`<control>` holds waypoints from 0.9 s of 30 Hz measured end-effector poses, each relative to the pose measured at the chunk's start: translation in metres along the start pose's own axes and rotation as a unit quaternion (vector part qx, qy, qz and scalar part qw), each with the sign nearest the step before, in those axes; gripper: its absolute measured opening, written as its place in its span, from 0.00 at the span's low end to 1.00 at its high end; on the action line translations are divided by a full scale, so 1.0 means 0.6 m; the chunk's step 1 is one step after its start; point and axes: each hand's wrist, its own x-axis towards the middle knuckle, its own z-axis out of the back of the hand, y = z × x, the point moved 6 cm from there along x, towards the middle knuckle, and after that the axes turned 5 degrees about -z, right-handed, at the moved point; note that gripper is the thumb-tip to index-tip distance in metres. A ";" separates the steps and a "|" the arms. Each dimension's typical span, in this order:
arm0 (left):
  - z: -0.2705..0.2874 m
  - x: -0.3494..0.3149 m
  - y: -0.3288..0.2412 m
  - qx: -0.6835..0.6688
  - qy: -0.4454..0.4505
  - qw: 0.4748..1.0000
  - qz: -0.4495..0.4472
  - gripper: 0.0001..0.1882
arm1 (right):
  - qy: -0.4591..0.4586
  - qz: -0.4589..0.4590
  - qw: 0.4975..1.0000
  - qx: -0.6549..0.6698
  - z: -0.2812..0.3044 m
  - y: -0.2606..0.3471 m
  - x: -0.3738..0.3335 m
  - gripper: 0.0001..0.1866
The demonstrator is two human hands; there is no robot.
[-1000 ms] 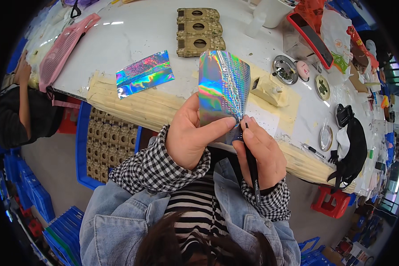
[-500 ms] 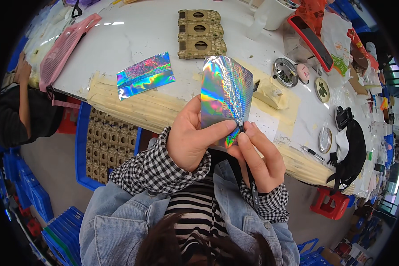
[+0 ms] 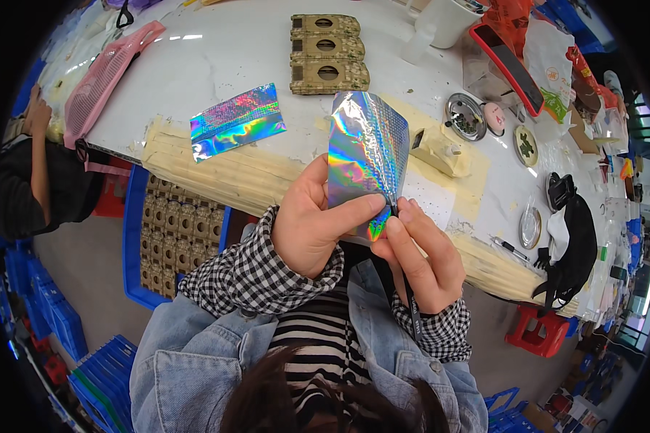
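My left hand (image 3: 316, 220) grips a shiny holographic sheet (image 3: 365, 148) near its lower end, thumb pressed on its face. Closed beside it, my right hand (image 3: 426, 256) pinches black-tipped tweezers (image 3: 414, 310) whose dark shaft runs down through the palm. Their tips meet the sheet's lower right edge, close to my left thumb; a small bright flap of film shows there. A second holographic sheet (image 3: 238, 123) lies flat on the table to the left. Beyond the hands, three camouflage-patterned casings (image 3: 328, 77) with round openings stand in a column.
Tan tape (image 3: 217, 177) covers the table's front edge. On the right are a round metal dish (image 3: 465, 119) with small dark parts, a phone in a red case (image 3: 509, 68) and a black pouch (image 3: 578, 249). A blue crate (image 3: 132, 245) of similar casings sits below left; another person's arm (image 3: 40, 166) is at far left.
The held sheet has tilted slightly, so its reflections and right edge have shifted a little. Both hands keep nearly the same place and grip.
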 end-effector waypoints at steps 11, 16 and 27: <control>0.002 0.000 0.004 -0.002 -0.006 1.000 0.002 0.21 | -0.019 -0.016 0.999 0.023 0.002 -0.006 -0.004 0.20; 0.001 0.001 0.003 -0.012 -0.008 1.000 -0.002 0.22 | -0.033 -0.066 0.996 0.058 0.015 -0.010 -0.005 0.18; 0.061 0.010 -0.039 -0.009 -0.030 0.994 -0.106 0.15 | -0.068 -0.164 0.984 -0.007 0.046 -0.085 -0.060 0.14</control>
